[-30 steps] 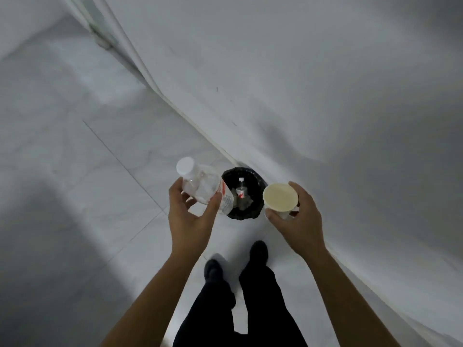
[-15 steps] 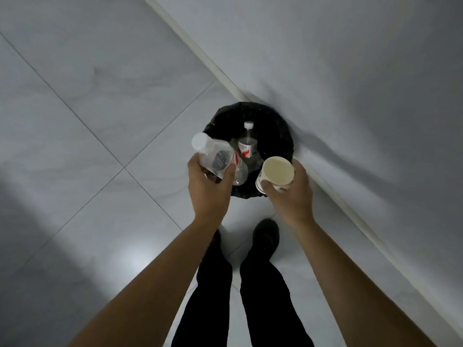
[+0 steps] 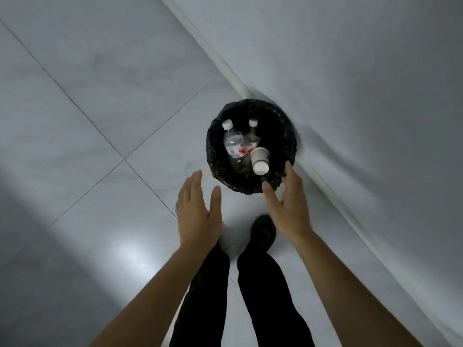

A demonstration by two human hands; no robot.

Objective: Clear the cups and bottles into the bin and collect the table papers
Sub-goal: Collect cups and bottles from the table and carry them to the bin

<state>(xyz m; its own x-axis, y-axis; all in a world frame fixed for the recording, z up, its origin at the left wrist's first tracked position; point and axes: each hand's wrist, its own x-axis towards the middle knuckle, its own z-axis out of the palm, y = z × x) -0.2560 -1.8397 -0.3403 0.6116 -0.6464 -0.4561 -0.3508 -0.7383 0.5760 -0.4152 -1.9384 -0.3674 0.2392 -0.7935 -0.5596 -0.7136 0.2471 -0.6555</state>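
Bin dead centre in the head view, black liner and all, and both items are in! Half a second back the clear bottle is in the left hand's grip and the paper cup in the right's, both poised over the bin's near edge. Now that clear bottle lies inside the bin beside a second bottle. The paper cup is tipped on its side at the bin's near-right, against the bottles.

Left hand hovers just short of the bin, fingers straight and together, holding nothing. Right hand is spread wide at the bin's near-right rim, holding nothing too. Whether its fingertips touch the liner, I cannot tell.

My read: this load is cleared, and the papers are still to collect, with no table anywhere in frame.

Hard to make out: the bin's depths are black and the bottle bases fade into them, so what else lies below is unknown. Whether the cup has settled or is mid-fall, no telling. One dark shoe shows near the bin; the other is hidden.
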